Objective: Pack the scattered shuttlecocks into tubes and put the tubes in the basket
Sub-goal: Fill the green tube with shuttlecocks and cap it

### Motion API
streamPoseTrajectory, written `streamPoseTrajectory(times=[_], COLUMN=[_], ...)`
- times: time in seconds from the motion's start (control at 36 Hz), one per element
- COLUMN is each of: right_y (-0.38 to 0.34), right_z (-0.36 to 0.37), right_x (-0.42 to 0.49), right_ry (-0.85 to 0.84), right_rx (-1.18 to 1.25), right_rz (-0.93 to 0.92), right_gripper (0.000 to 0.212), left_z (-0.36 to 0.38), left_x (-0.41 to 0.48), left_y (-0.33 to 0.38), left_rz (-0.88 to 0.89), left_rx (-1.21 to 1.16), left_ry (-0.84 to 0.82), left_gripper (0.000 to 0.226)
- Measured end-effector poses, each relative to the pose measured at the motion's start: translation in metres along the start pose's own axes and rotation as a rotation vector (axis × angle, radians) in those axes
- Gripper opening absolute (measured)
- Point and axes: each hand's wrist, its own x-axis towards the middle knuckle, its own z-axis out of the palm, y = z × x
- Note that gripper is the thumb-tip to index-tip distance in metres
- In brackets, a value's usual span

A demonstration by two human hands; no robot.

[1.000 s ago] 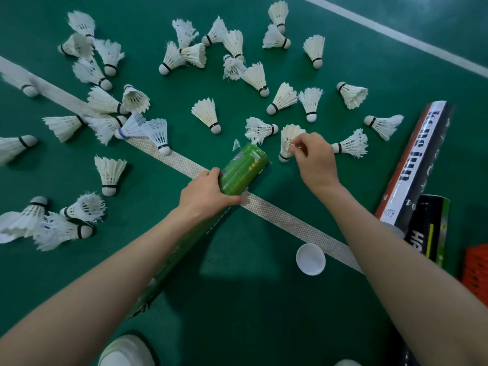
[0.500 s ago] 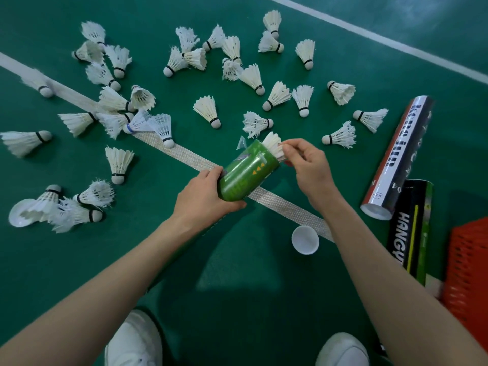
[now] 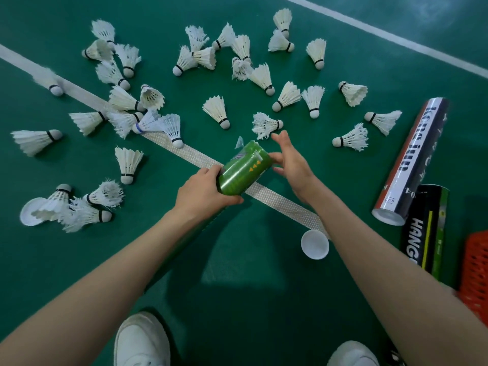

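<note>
Head view is showing the left hand (image 3: 203,191) gripping the green tube (image 3: 243,170) near its mouth, while the right hand (image 3: 293,162) is hovering spread-fingered beside the rim, holding nothing. Scattered shuttlecocks (image 3: 215,112) are lying across the court floor (image 3: 264,299). A crookedly fed shuttlecock is likely risking snagged feathers, and the slanted tube may be risking a spill.

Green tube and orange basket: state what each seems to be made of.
The green tube: probably cardboard under a glossy printed film; light streaks shine along its curved wall. The orange basket: looks like moulded plastic, matte, with a regular grid of small holes.
</note>
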Motion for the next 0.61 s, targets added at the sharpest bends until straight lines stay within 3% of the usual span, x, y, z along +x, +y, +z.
streamPoseTrajectory(times=[0.08, 0.17, 0.28, 0.33, 0.42, 0.5, 0.61], right_y=[0.005, 0.008, 0.002, 0.000, -0.001, 0.001, 0.003], right_z=[0.003, -0.001, 0.000, 0.002, 0.004, 0.003, -0.003], right_x=[0.027, 0.055, 0.082, 0.093, 0.106, 0.115, 0.113], right_ry=[0.055, 0.056, -0.027, -0.066, -0.111, -0.148, -0.016], right_rx=[-0.198, -0.726, -1.290, -1.485, -1.596, -1.550, -1.452], right_rz=[-0.043, -0.047, -0.049, -0.047, -0.027, 0.044, -0.008], right_gripper=[0.048, 0.037, 0.061, 0.063, 0.055, 0.049, 0.044], left_z=[-0.004, -0.009, -0.009, -0.007, -0.004, -0.004, -0.007], left_x=[0.018, 0.033, 0.047, 0.052, 0.057, 0.058, 0.058], left_y=[-0.013, -0.021, -0.026, -0.028, -0.031, -0.033, -0.035], left_rz=[-0.060, -0.101, -0.123, -0.130, -0.131, -0.126, -0.135], left_rx=[0.023, 0.026, 0.025, 0.028, 0.035, 0.036, 0.033], left_ry=[0.005, 0.011, -0.017, -0.039, -0.063, -0.073, -0.069], left_gripper=[0.073, 0.073, 0.071, 0.070, 0.071, 0.075, 0.077])
